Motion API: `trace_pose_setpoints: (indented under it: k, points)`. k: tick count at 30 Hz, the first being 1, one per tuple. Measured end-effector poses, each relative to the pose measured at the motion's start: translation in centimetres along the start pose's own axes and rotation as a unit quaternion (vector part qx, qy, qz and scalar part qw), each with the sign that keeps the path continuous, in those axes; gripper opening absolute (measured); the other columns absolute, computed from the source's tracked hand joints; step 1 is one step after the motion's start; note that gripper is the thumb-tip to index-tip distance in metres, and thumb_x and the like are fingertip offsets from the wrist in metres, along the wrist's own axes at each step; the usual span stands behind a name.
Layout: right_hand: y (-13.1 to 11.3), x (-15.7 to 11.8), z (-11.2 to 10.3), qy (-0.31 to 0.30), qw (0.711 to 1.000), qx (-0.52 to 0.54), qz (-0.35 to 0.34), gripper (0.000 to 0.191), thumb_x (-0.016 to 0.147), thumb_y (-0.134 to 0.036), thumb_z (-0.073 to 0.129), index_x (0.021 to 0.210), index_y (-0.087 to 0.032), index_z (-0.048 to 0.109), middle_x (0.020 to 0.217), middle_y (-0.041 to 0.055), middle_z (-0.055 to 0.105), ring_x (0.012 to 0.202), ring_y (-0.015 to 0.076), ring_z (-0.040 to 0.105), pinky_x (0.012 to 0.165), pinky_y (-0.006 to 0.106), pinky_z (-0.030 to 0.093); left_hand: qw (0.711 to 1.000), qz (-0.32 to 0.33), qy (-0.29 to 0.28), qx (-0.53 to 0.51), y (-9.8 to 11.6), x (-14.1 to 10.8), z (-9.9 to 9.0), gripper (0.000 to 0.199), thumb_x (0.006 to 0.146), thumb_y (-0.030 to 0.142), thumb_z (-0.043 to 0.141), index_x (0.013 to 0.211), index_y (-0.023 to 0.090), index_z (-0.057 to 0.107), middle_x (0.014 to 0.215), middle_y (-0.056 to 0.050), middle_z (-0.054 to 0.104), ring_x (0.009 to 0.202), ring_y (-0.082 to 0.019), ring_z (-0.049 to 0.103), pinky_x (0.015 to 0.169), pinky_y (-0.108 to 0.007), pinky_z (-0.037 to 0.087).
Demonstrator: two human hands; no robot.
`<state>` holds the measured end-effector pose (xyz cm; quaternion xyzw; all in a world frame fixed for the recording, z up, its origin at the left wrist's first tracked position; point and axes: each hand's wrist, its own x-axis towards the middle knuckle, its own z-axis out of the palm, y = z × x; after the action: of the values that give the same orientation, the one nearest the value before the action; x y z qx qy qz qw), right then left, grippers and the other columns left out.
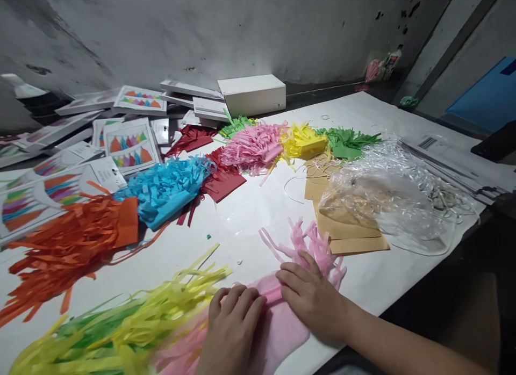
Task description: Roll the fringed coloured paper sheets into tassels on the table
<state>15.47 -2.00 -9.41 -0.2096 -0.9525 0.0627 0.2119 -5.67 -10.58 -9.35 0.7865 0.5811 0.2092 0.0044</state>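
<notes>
Where one pink sheet point(284, 329) lies, two hands point(233, 324) point(314, 300) rest.

The place looks like a small craft workshop or packing room. Bundles of fringed, brightly coloured tissue-like material point(169, 195) and a smooth pink tissue-like sheet point(284, 332) lie on a long bench point(258, 211) covered in white. Flat printed retail packs picturing coloured tassels point(132, 146) are heaped beside a plain white rectangular carton point(253, 98), and crumpled clear plastic packaging point(374, 197) lies opposite. The bare, stained grey wall point(181, 34) behind suggests a plain working room.
</notes>
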Motion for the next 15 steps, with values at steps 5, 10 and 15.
trace_pose_setpoints:
  k: [5, 10, 15]
  points:
    - [0.6, -1.1, -0.2, 0.034, 0.996, 0.055, 0.063, 0.016, 0.101, -0.009, 0.052, 0.092, -0.018, 0.062, 0.119, 0.0053, 0.069, 0.12, 0.0216, 0.055, 0.123, 0.048, 0.011, 0.999, -0.04, -0.013, -0.012, -0.1, -0.9, 0.0, 0.024, 0.094, 0.013, 0.053, 0.108, 0.026, 0.069, 0.107, -0.005, 0.075, 0.107, -0.028, 0.06, 0.093, -0.049, 0.037]
    - [0.4, -1.1, 0.0, 0.041, 0.99, 0.023, 0.134, 0.015, 0.098, -0.009, 0.057, 0.087, -0.019, 0.061, 0.122, 0.0069, 0.068, 0.126, 0.0238, 0.053, 0.122, 0.05, 0.013, 0.99, -0.136, -0.026, -0.03, 0.9, 0.2, -0.5, 0.021, 0.099, 0.021, 0.051, 0.087, 0.024, 0.068, 0.097, -0.005, 0.07, 0.093, -0.024, 0.061, 0.086, -0.047, 0.038]
    - [-0.2, -0.2, 0.7, 0.042, 0.98, -0.028, 0.19, 0.01, 0.094, -0.014, 0.065, 0.086, -0.019, 0.062, 0.12, 0.0088, 0.069, 0.128, 0.0268, 0.052, 0.121, 0.054, 0.01, 0.984, -0.17, -0.053, 0.016, 0.8, 1.1, -0.5, 0.02, 0.095, 0.023, 0.054, 0.078, 0.023, 0.065, 0.094, -0.005, 0.069, 0.088, -0.026, 0.062, 0.081, -0.047, 0.036]
